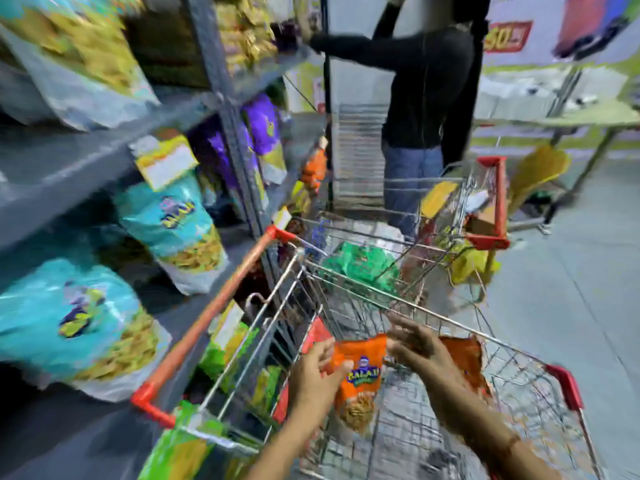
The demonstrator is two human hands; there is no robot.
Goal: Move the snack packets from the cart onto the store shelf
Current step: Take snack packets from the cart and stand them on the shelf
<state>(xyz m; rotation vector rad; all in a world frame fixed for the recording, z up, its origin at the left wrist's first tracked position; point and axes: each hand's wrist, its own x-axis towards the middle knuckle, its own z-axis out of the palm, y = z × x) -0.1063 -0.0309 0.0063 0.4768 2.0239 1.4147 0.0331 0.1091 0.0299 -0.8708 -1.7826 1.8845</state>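
Observation:
An orange snack packet (360, 375) hangs over the wire cart (346, 299), and both hands are on it. My left hand (317, 370) pinches its left edge. My right hand (420, 344) grips its upper right corner, fingers spread over the top. A second orange-red packet (465, 358) lies behind my right wrist inside the cart. A green packet (363, 265) rests in the cart's far end. The grey store shelf (62, 168) stands on the left, stocked with teal packets (173, 230) and purple packets (263, 123). The picture is motion-blurred.
A person in a black top (426, 84) stands past the cart, one arm reaching to the shelf. A second red-trimmed cart (485, 202) with goods sits beside that person. Green and yellow packets (228, 351) fill the lower shelf near the cart's red handle (207, 320).

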